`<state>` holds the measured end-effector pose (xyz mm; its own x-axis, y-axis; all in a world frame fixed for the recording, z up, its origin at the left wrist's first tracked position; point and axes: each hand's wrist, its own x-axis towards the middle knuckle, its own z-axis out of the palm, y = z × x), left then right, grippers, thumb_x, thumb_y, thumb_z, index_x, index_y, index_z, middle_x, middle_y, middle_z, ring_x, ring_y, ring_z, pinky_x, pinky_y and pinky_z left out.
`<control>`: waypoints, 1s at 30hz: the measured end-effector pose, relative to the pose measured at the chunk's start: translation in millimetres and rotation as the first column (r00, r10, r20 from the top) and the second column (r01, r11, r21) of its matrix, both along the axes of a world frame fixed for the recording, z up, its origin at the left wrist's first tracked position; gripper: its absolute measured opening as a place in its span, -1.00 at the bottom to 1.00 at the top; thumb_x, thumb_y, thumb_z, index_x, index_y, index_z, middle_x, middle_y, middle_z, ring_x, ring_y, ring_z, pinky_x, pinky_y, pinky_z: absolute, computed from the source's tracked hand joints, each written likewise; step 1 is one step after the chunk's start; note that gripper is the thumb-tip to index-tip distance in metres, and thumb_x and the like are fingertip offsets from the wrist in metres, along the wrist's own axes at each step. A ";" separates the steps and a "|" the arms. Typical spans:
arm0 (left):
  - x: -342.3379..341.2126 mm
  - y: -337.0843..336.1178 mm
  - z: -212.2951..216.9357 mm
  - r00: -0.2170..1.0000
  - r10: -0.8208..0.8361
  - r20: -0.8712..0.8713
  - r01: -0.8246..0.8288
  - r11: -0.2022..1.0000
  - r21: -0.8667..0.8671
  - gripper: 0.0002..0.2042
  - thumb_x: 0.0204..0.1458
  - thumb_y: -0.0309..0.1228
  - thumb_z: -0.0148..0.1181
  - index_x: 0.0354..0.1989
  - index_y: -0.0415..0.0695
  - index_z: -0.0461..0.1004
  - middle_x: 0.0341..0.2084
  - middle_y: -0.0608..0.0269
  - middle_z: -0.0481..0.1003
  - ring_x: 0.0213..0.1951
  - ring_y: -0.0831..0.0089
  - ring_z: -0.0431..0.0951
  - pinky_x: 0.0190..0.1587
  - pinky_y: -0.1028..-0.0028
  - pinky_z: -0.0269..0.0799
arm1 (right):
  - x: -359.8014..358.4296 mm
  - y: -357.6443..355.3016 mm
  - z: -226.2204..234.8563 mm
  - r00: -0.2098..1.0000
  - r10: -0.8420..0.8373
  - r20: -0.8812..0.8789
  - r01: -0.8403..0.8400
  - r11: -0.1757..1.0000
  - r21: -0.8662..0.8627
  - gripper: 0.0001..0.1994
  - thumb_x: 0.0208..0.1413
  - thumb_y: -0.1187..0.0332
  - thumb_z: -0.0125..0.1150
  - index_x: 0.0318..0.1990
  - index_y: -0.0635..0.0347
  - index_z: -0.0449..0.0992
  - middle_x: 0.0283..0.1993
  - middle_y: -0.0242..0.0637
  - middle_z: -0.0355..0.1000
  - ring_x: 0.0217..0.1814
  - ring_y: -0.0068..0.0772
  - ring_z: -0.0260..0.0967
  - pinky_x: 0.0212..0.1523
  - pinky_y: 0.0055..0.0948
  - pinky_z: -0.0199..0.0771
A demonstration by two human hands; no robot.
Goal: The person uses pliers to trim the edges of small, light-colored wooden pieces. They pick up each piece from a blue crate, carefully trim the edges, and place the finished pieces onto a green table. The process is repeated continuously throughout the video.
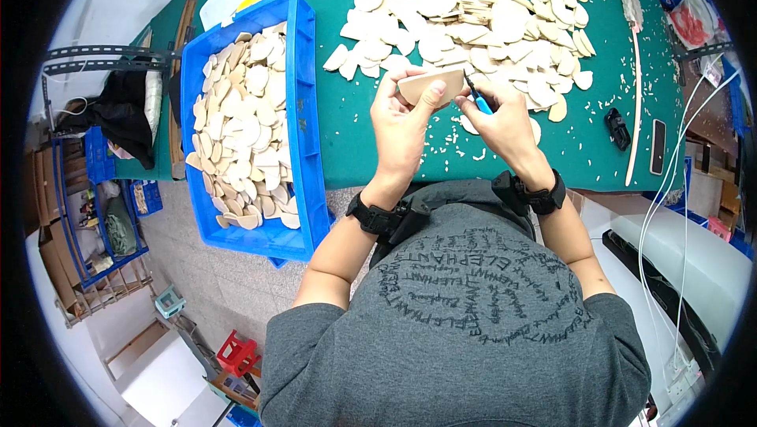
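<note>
Left hand: the left hand (400,123) is pinching a flat, pale wooden fan-shaped piece (432,83), thumb on the near face and fingers wrapped behind it, held up just above the table edge.
Right hand: the right hand (501,121) is closed around a small blue-handled cutting tool (477,98), with the tip sitting right at the right-hand end of the wooden piece.
Where the piece is: in the air between both hands, over the near edge of the green-covered table (347,143), just in front of the big pile.
Pile: loose heap of pale wooden cut-outs (473,21) spread over the far half of the table, with little pale shavings scattered on the cloth near the hands.
Crate: blue plastic crate (303,111) on the person's left, hanging partly over the table edge, filled with more of the same pale wooden pieces.
Off to the right: a long thin pale stick (635,88) lying on the cloth, with a dark slim phone-like slab (657,146) and a small black object (618,128) close by it.
Wrists: black straps on both wrists.
</note>
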<state>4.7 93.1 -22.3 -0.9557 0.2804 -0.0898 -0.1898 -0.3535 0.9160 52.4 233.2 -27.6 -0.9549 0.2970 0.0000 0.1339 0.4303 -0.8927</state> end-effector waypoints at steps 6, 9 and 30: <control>-0.2 -0.9 4.7 0.991 -0.038 0.126 0.030 0.997 0.065 -0.72 0.03 -0.50 0.24 -0.13 -0.24 0.30 -0.24 0.11 0.47 -0.21 0.45 0.54 -0.21 0.46 0.58 | 0.7 -1.8 -19.5 0.991 -0.037 -0.132 0.006 0.975 -0.223 -0.83 -0.03 0.36 0.28 -0.38 0.31 0.53 -0.55 -0.39 0.38 -0.53 -0.66 0.25 -0.49 -0.59 0.25; -0.1 -6.4 2.6 0.979 -0.040 0.199 0.018 0.993 0.113 -0.70 0.03 -0.48 0.23 -0.11 -0.23 0.29 -0.22 0.12 0.48 -0.20 0.42 0.55 -0.20 0.46 0.58 | 2.6 5.7 -0.8 0.993 -0.028 0.115 0.071 0.916 -0.395 -0.82 0.01 0.32 0.27 -0.39 0.28 0.53 -0.59 -0.49 0.31 -0.58 -0.77 0.16 -0.57 -0.67 0.13; -48.8 -161.9 -9.7 0.688 0.592 -0.420 -0.722 0.620 -0.308 -0.52 0.08 -0.47 0.15 0.17 -0.26 0.19 -0.06 0.07 0.41 -0.11 0.39 0.48 -0.04 0.45 0.43 | -3.9 63.4 -8.9 0.991 -0.132 0.004 0.116 0.851 -0.513 -0.71 0.09 0.24 0.22 -0.25 0.35 0.49 -0.52 -0.39 0.42 -0.50 -0.64 0.35 -0.42 -0.62 0.38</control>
<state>-44.1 -68.8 -31.9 -0.8667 -0.4379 0.2389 0.1966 0.1402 0.9704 48.5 296.6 -36.5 -0.9122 0.3790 -0.1560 0.1249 -0.1055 -0.9865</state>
